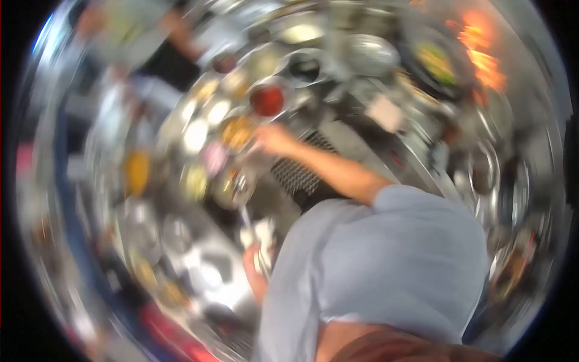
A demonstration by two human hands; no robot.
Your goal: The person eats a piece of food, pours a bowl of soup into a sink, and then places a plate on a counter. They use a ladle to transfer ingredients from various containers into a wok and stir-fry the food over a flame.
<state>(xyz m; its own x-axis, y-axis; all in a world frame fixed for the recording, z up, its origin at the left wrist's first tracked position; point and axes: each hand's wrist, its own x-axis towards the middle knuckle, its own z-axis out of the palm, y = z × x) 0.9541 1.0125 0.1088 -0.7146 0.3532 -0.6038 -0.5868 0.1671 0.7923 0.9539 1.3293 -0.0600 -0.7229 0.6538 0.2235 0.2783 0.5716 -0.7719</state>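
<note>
The whole view is blurred by motion. My right hand [272, 141] reaches out over the counter at the edge of a bowl of orange-yellow food [237, 132]; its fingers are smeared. Just beyond it stands a bowl of red sauce or powder [267, 100]. Close to my body, my left hand [254, 265] is closed around a bundle of white pieces [264, 234], too blurred to name. A metal bowl [234, 188] with something shiny in it lies between my two hands. Bowls of pink food [213, 158] and pale green food [195, 183] sit beside it.
Flames [482, 60] flare at the upper right beside a dark wok [435, 60] with yellow and green food. A black grate [304, 166] lies under my right forearm. Another person's arm [181, 36] shows at the upper left. A steel tray [211, 274] reflects light.
</note>
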